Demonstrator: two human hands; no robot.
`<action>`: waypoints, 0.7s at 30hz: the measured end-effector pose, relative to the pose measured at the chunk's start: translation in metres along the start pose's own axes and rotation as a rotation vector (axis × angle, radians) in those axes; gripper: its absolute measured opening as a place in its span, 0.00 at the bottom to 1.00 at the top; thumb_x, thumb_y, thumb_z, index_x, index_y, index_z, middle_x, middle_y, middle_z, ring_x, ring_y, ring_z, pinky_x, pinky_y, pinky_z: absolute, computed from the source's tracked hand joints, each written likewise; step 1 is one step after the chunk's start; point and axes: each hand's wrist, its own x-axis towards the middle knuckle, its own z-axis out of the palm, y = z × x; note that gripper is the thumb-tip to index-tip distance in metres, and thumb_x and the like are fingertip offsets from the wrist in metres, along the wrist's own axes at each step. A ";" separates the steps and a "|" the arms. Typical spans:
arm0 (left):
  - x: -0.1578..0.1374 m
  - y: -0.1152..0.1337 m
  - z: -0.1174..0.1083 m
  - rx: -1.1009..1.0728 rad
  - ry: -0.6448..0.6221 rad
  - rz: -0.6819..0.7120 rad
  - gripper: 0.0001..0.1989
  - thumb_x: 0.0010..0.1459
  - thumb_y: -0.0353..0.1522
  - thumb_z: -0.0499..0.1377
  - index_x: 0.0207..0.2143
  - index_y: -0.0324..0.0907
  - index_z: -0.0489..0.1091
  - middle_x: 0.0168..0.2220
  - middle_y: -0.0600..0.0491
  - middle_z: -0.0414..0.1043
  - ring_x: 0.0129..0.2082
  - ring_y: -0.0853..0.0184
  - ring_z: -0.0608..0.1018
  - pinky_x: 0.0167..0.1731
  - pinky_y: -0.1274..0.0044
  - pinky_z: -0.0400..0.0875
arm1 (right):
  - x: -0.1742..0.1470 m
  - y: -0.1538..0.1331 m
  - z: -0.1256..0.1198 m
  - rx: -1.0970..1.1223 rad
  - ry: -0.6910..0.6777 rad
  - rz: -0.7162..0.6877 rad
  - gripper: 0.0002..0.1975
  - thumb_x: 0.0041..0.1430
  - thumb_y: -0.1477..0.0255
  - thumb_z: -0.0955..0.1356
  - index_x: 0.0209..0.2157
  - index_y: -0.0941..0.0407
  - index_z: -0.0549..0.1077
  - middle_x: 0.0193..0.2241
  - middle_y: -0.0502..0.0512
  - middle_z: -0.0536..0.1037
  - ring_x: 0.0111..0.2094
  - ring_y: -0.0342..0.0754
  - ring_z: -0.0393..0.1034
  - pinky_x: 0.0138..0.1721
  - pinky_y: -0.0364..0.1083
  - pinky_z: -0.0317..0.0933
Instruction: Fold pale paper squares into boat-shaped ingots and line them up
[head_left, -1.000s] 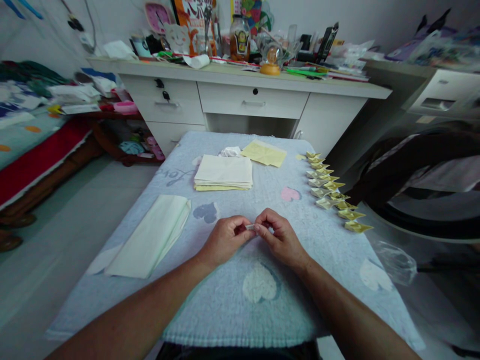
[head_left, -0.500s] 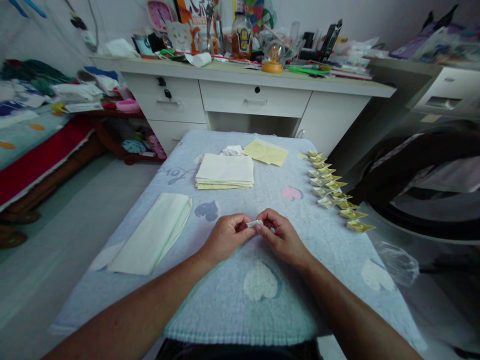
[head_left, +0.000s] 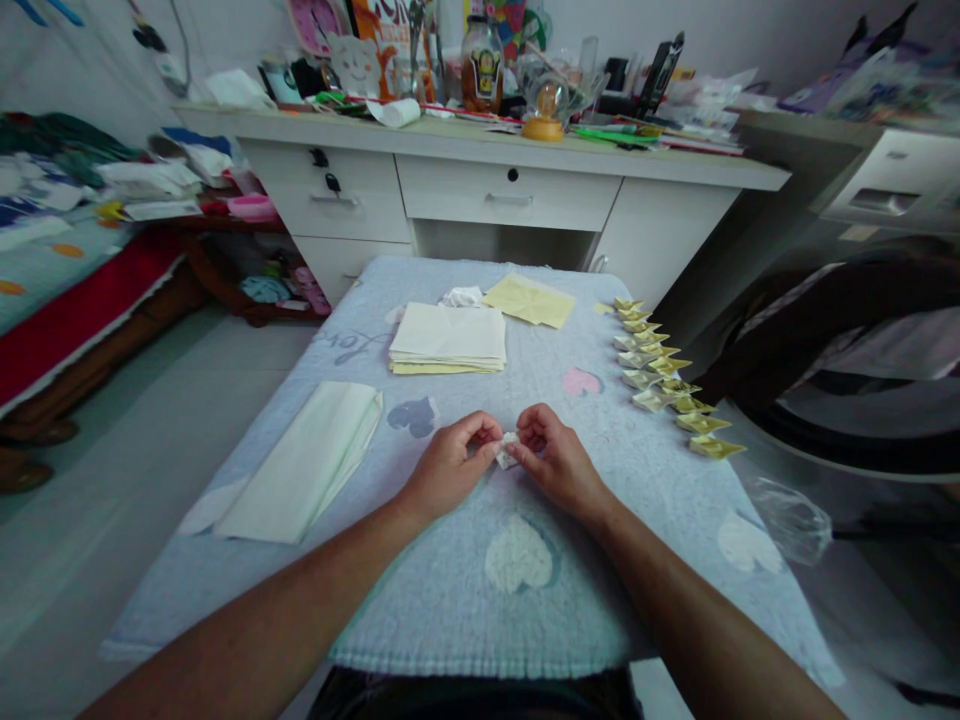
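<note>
Between my hands, just above the cloth-covered table, is a small folded piece of pale paper. My left hand pinches its left side between thumb and fingertips. On the right side, my right hand grips it with the thumb, fingers curled. The paper's exact folds are too small to make out. A stack of white and yellow paper sheets lies beyond my hands, with loose yellow sheets beside it. Several small folded paper boats, yellow and whitish, stand in rows along the right edge.
A large folded pale-green paper lies at the left on the blue tablecloth. Crumpled white tissue sits behind the stack. A white desk with cluttered top stands beyond, a washing machine to the right, a bed to the left.
The folded paper has turned from a narrow strip to a wider shape between my fingers. My right fingers have lifted slightly and my hands have moved a little apart.
</note>
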 end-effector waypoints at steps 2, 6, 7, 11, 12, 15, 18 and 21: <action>0.001 0.001 -0.001 0.129 0.031 -0.001 0.03 0.56 0.29 0.55 0.31 0.41 0.69 0.29 0.56 0.70 0.33 0.68 0.73 0.39 0.75 0.64 | 0.000 0.000 -0.002 -0.119 -0.025 -0.053 0.07 0.55 0.72 0.68 0.35 0.54 0.64 0.27 0.47 0.68 0.29 0.43 0.64 0.33 0.43 0.58; 0.001 0.001 -0.001 0.377 0.124 -0.037 0.05 0.55 0.30 0.57 0.32 0.44 0.72 0.31 0.55 0.74 0.40 0.63 0.73 0.48 0.67 0.57 | -0.001 0.002 -0.007 -0.250 -0.105 -0.174 0.12 0.50 0.79 0.68 0.37 0.55 0.65 0.33 0.50 0.70 0.37 0.46 0.64 0.41 0.46 0.57; 0.001 0.001 0.000 0.410 0.135 -0.045 0.05 0.55 0.30 0.56 0.32 0.45 0.73 0.32 0.55 0.75 0.41 0.62 0.73 0.48 0.66 0.56 | -0.001 0.002 -0.008 -0.287 -0.112 -0.192 0.13 0.49 0.80 0.68 0.37 0.55 0.65 0.35 0.50 0.70 0.38 0.47 0.63 0.42 0.46 0.56; 0.000 0.001 0.002 0.501 0.136 -0.043 0.06 0.56 0.30 0.57 0.33 0.46 0.73 0.31 0.57 0.75 0.41 0.62 0.72 0.48 0.65 0.55 | 0.001 0.007 -0.007 -0.412 -0.121 -0.211 0.11 0.50 0.81 0.68 0.35 0.55 0.67 0.34 0.51 0.71 0.39 0.48 0.62 0.44 0.48 0.54; 0.000 0.001 0.002 0.523 0.132 -0.040 0.06 0.56 0.30 0.57 0.33 0.47 0.73 0.31 0.57 0.75 0.41 0.63 0.72 0.48 0.65 0.55 | 0.002 0.008 -0.006 -0.434 -0.123 -0.213 0.10 0.51 0.81 0.68 0.35 0.55 0.68 0.34 0.52 0.72 0.39 0.49 0.62 0.43 0.48 0.53; 0.000 0.000 0.002 0.575 0.113 0.000 0.04 0.55 0.30 0.57 0.32 0.46 0.73 0.32 0.56 0.75 0.42 0.62 0.71 0.46 0.67 0.57 | 0.004 0.011 -0.005 -0.488 -0.122 -0.229 0.08 0.53 0.80 0.69 0.34 0.55 0.71 0.36 0.53 0.72 0.40 0.49 0.62 0.44 0.48 0.53; 0.000 -0.002 0.000 0.603 0.068 0.072 0.03 0.55 0.29 0.57 0.32 0.44 0.72 0.36 0.53 0.74 0.42 0.62 0.71 0.44 0.69 0.60 | 0.005 0.013 -0.005 -0.524 -0.113 -0.238 0.07 0.53 0.79 0.69 0.35 0.55 0.73 0.37 0.54 0.72 0.41 0.50 0.61 0.44 0.49 0.53; 0.000 -0.003 -0.004 0.611 0.004 0.134 0.04 0.54 0.28 0.58 0.32 0.43 0.71 0.37 0.52 0.73 0.41 0.62 0.71 0.43 0.70 0.62 | 0.004 0.014 -0.005 -0.549 -0.118 -0.244 0.07 0.54 0.78 0.69 0.36 0.55 0.74 0.37 0.55 0.72 0.41 0.50 0.61 0.43 0.49 0.53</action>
